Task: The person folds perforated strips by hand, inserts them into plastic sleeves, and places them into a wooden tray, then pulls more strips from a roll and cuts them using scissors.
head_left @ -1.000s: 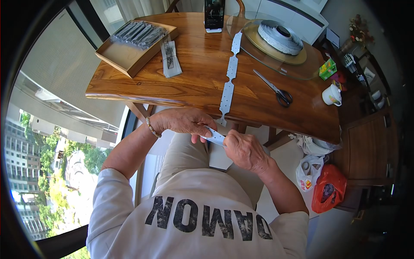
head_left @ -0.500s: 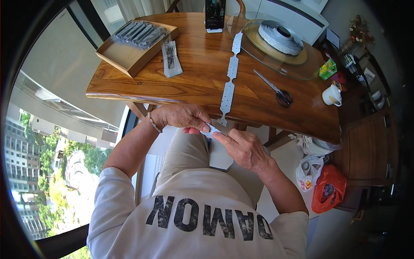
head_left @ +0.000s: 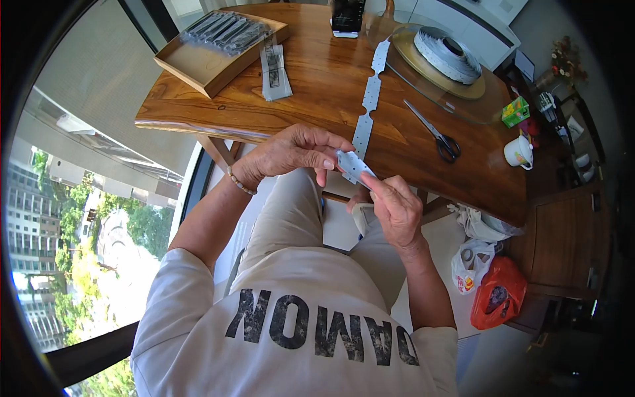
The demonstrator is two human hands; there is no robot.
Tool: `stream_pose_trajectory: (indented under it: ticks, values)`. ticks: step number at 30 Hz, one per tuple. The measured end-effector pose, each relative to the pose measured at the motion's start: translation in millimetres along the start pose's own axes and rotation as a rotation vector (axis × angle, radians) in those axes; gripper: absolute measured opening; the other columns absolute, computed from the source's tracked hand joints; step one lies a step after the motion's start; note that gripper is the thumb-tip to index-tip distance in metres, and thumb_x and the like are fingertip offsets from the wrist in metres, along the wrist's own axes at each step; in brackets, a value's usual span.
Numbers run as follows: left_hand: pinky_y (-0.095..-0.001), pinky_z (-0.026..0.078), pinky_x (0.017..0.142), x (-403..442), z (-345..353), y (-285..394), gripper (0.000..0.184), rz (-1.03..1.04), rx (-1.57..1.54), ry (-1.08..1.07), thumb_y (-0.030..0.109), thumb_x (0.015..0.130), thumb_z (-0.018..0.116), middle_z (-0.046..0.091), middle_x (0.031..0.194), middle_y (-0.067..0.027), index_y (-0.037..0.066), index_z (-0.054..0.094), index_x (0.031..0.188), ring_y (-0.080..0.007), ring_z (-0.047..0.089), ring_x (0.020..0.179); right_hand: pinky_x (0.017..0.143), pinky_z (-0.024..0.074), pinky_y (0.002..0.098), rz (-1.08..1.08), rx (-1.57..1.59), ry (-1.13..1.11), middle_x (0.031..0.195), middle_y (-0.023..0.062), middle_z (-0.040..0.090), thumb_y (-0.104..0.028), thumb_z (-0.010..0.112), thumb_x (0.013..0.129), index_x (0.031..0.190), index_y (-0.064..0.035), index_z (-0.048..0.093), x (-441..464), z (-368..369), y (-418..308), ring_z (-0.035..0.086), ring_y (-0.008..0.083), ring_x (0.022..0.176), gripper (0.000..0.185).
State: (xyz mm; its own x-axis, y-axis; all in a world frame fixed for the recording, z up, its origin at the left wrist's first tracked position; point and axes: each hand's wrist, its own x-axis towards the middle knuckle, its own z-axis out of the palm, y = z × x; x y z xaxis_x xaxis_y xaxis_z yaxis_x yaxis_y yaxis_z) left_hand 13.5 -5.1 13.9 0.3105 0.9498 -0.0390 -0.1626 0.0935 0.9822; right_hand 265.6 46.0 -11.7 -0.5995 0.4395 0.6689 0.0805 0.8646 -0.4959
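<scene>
My left hand (head_left: pixel 301 153) pinches one end of a small pale blue-white notched piece (head_left: pixel 355 167) with dark dots, held above my lap at the table's front edge. The fingers of my right hand (head_left: pixel 398 210) close on its other end. Behind it, a strip of similar pieces (head_left: pixel 371 92) joined at narrow necks runs back over the table toward a large roll (head_left: pixel 430 51). Whether the held piece is joined to that strip I cannot tell, as it overlaps the strip's near end. Black-handled scissors (head_left: pixel 434 133) lie right of the strip.
On the wooden table (head_left: pixel 317 86) are a shallow box (head_left: pixel 210 92) of plastic-wrapped items, clear packets (head_left: pixel 275 76) and a phone on a stand (head_left: pixel 346 18). The roll rests on a glass turntable (head_left: pixel 423 83). A white mug (head_left: pixel 518 153) and green carton (head_left: pixel 514 111) stand right. Bags (head_left: pixel 497 294) sit below.
Both hands have moved up and to the right in view with the piece, which is now tilted and shows more of its face. The table view has shifted slightly up and right.
</scene>
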Motion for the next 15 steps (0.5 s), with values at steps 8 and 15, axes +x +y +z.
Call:
stream_pose_trajectory:
  ticks: [8,15]
  values:
    - [-0.0252,0.056,0.074,1,-6,-17,0.027,0.08,-0.045,0.069,0.007,0.092,0.064,0.069,0.098,-0.0089,-0.002,0.063,0.118,-0.0137,0.069,0.076,0.061,0.0522,0.0336,0.029,0.009,-0.013,0.081,0.0082,0.059,0.011,0.063,0.078,0.118,-0.0047,0.067,1,4,-2,0.063,0.0209,0.07,0.043]
    - [-0.0262,0.054,0.079,-3,-16,-18,0.026,0.048,-0.042,0.118,0.008,0.092,0.065,0.07,0.1,-0.0095,-0.004,0.063,0.115,-0.0155,0.07,0.079,0.061,0.0515,0.0339,0.035,0.007,-0.043,0.081,0.0083,0.058,0.01,0.062,0.079,0.119,-0.0053,0.067,11,13,-3,0.061,0.0213,0.069,0.043]
